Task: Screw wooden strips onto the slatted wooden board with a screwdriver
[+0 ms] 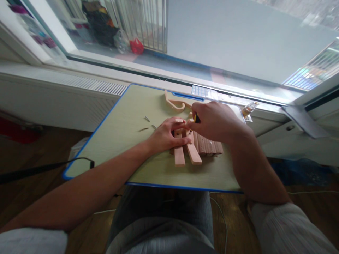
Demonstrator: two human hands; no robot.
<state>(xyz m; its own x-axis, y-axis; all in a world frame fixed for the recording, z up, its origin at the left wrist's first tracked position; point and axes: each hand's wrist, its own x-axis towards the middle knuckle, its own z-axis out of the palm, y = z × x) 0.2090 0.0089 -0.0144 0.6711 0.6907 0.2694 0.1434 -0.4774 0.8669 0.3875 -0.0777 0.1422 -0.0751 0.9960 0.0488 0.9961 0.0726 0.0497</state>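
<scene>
My left hand (169, 134) is closed around pale wooden strips, its thumb and fingers pressing on them near the middle of the table. Two of these wooden strips (194, 155) point toward me, with small holes in them. Right above them, my right hand (212, 118) is closed on a screwdriver (196, 119) with a yellow-and-black handle; its tip is hidden by the fingers. Beneath the strips and to their right lies a ridged brown cardboard block (209, 144). Several screws (147, 119) are scattered left of my left hand.
A curved wooden hook piece (176, 106) rests at the back of the pale table (116, 141), which has a blue edge. Behind stands a window sill with a keypad-like white item (203, 91). A dark strap (47, 170) reaches over the left table edge.
</scene>
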